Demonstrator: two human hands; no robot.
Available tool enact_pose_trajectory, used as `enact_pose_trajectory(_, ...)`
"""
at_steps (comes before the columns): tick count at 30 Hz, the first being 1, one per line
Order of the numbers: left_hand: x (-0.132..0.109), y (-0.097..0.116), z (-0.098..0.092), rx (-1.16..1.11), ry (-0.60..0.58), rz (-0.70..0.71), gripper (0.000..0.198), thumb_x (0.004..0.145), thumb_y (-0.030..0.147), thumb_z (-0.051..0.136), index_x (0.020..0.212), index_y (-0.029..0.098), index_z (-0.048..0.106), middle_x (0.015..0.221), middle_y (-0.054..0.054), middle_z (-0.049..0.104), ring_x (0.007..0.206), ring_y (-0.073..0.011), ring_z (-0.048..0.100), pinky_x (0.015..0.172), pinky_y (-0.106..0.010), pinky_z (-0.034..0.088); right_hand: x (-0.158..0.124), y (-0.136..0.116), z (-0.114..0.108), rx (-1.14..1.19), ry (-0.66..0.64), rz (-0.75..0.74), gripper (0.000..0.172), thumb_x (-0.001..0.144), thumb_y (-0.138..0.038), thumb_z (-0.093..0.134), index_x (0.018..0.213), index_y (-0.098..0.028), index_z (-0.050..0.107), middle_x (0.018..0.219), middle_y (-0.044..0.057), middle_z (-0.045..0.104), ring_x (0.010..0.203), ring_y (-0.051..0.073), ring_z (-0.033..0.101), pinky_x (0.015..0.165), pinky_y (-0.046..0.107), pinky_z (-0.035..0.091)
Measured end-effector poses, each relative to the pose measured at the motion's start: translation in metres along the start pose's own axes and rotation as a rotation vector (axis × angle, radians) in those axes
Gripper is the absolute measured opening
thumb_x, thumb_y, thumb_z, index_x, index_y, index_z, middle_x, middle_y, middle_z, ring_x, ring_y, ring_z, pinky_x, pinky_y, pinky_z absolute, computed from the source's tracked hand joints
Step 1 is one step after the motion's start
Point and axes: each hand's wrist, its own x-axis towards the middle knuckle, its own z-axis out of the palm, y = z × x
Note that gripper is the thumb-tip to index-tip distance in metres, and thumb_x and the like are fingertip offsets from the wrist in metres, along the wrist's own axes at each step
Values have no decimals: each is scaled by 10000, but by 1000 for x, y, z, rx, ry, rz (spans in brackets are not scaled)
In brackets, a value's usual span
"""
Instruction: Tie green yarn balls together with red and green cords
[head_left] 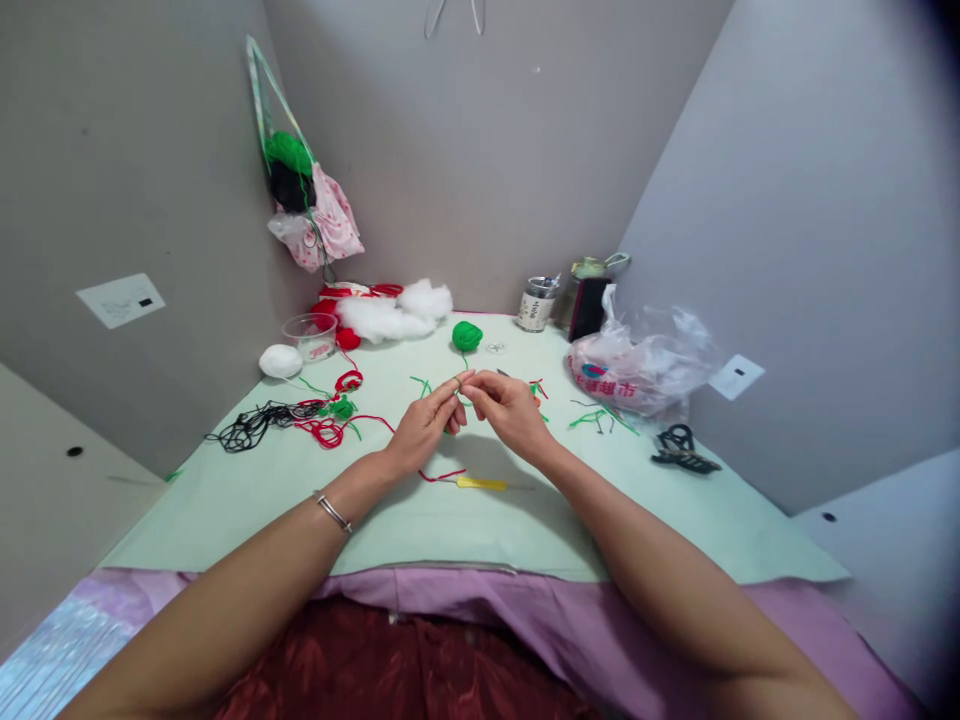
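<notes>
My left hand (429, 422) and my right hand (506, 405) meet over the middle of the table, fingertips close together. A green yarn strand (466, 361) runs from the green yarn ball (467, 336) down to my fingers. The left hand is closed on the yarn, which appears to loop at its index finger. My right thumb and index finger pinch the yarn beside it. A yellow-handled crochet hook (481, 484) lies on the table below my hands, next to the end of a red yarn strand (442, 475).
Black cord (259, 427) and tangled red yarn (324, 430) lie left, near a plastic tub (310, 337) and white stuffing (394, 313). Right are green scraps (596, 418), a plastic bag (637, 365), a black hair claw (682, 450), a phone (589, 308) and a pen cup (535, 305).
</notes>
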Motion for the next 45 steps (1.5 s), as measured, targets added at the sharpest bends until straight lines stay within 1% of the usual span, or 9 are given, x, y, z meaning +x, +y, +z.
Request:
enact_pose_trajectory(10, -1, -2, 1, 20, 7, -9, 509, 981, 394, 387, 1438, 179, 456, 763, -2, 567, 673, -115, 523, 716, -250, 462, 1, -3, -1, 41, -2, 60, 205, 880, -321, 546, 748, -185, 623, 542, -39, 484, 531, 112, 421, 555, 250, 336)
enact_pose_trajectory(20, 0, -8, 0, 31, 0, -6, 521, 975, 398, 380, 1440, 175, 452, 754, -2, 572, 668, -120, 521, 705, -244, 458, -1, 2, 1, -118, 8, -47, 209, 903, -330, 536, 869, -200, 695, 594, -22, 570, 525, 119, 417, 558, 250, 323)
enact_pose_trajectory(25, -1, -8, 1, 61, -2, -6, 519, 978, 421, 367, 1426, 175, 463, 755, -4, 582, 670, -126, 526, 710, -248, 455, 0, 2, 0, -187, 1, -57, 202, 908, -300, 527, 918, -201, 703, 581, -27, 558, 509, 114, 407, 559, 250, 311)
enact_pose_trajectory(32, -2, -9, 4, 168, -30, -45, 441, 978, 391, 350, 1330, 196, 532, 823, -12, 601, 687, -133, 546, 718, -261, 461, 1, 1, -1, -143, -69, 6, 196, 890, -259, 523, 798, -195, 684, 569, -32, 569, 509, 106, 402, 552, 243, 294)
enact_pose_trajectory(34, -2, -10, 4, 240, -16, -31, 415, 972, 374, 360, 1298, 203, 551, 965, -44, 611, 780, -152, 573, 781, -289, 476, 2, 4, 0, -147, -68, 13, 193, 882, -262, 531, 784, -192, 682, 575, -31, 566, 523, 107, 405, 557, 242, 290)
enact_pose_trajectory(36, -1, -11, 3, 318, 11, 8, 400, 963, 350, 375, 1293, 215, 556, 1140, -77, 583, 981, -191, 579, 922, -340, 459, 4, 7, 0, -161, -52, 44, 190, 869, -279, 550, 772, -184, 683, 575, -29, 549, 538, 108, 405, 562, 242, 289)
enact_pose_trajectory(39, 0, -11, 3, 389, 24, 66, 419, 957, 313, 377, 1336, 219, 528, 1339, -102, 497, 1274, -228, 455, 1110, -398, 339, 5, 10, 0, -182, -50, 54, 191, 861, -293, 558, 784, -176, 688, 576, -28, 530, 551, 111, 400, 561, 240, 286)
enact_pose_trajectory(42, 0, -13, 2, 431, 31, 83, 448, 951, 293, 377, 1375, 210, 496, 1460, -108, 413, 1380, -229, 359, 1177, -412, 261, 6, 11, 0, -206, -51, 39, 199, 864, -303, 553, 796, -174, 688, 573, -29, 520, 554, 112, 393, 558, 239, 281)
enact_pose_trajectory(45, 0, -16, 1, 479, 41, 66, 449, 943, 297, 390, 1372, 222, 499, 1512, -97, 375, 1411, -235, 329, 1197, -432, 237, 6, 12, 0, -227, -41, 63, 205, 857, -308, 556, 782, -168, 684, 581, -25, 530, 560, 111, 399, 558, 237, 284)
